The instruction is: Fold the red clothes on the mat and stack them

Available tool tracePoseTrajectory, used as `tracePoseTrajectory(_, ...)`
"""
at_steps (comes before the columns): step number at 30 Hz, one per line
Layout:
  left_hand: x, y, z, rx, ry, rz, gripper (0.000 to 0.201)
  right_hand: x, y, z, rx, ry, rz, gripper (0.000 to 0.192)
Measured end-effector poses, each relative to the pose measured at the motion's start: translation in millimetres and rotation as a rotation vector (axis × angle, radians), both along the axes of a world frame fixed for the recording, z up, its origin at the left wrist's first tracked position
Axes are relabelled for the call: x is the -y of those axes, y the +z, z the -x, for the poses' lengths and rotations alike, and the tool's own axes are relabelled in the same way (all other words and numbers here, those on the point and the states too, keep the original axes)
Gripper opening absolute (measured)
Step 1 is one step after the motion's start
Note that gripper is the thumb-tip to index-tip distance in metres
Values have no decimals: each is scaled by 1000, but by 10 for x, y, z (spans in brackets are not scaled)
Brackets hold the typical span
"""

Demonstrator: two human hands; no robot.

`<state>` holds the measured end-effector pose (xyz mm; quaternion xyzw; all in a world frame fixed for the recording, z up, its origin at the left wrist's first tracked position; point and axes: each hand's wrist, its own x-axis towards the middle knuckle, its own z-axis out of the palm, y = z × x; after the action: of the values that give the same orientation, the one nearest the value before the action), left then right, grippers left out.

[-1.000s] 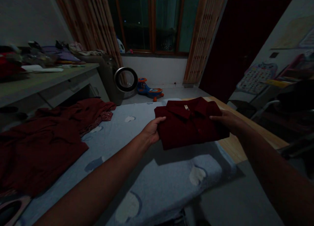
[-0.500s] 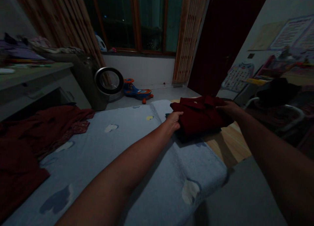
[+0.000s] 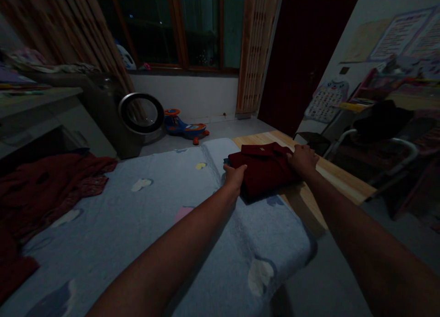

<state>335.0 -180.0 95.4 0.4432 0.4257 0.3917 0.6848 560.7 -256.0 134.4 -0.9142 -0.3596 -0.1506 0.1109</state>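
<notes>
Dark red folded shirt [image 3: 264,172], collar up, lying flat at the blue mat's [image 3: 154,225] far corner

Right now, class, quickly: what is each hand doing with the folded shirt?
Left hand: grip closed on the left edge of the folded dark red shirt.
Right hand: resting on the shirt's right edge; grip cannot be told.
</notes>
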Motion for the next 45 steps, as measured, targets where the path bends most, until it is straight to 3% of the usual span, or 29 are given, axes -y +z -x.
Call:
tracePoseTrajectory(2,63,182,-7,-344,131,-340,79,-67,83,173,-18,109,-57,43)
tracePoseTrajectory(3,88,266,-28,-464,134,-532,76,-108,106,264,-41,165,-65,43)
tracePoseTrajectory(5,104,377,-103,-581,-7,-872,67,-195,101,428,-97,238,-44,45)
tracePoseTrajectory(7,66,375,-200,-605,-225,-1070,61,-268,31,543,-142,287,-5,47)
tracePoseTrajectory(9,-7,259,-282,-593,-418,-1083,57,-312,-82,598,-205,305,57,49)
tracePoseTrajectory(11,-78,79,-325,-588,-530,-982,53,-328,-199,605,-262,302,108,51)
tracePoseTrajectory(14,-122,-169,-320,-595,-520,-963,52,-327,-310,581,-286,308,128,53)
tracePoseTrajectory(16,-110,-254,-302,-613,-503,-1004,53,-326,-332,569,-292,319,139,55)
tracePoseTrajectory(26,-35,-251,-304,-702,-489,-1037,55,-341,-383,565,-288,325,158,56)
tracePoseTrajectory(31,43,-288,-195,-718,-443,-1134,55,-340,-390,579,-274,309,157,57)
tracePoseTrajectory(34,153,-361,51,-755,-432,-1228,56,-331,-366,604,-263,300,173,57)
tracePoseTrajectory(37,273,-494,490,-893,-472,-1260,61,-328,-336,620,-253,282,207,57)
tracePoseTrajectory(40,341,-662,1098,-1061,-488,-1197,70,-343,-313,620,-249,273,248,59)
tracePoseTrajectory(45,338,-857,2255,-1351,-360,-1052,66,-373,-297,579,-247,293,252,59)
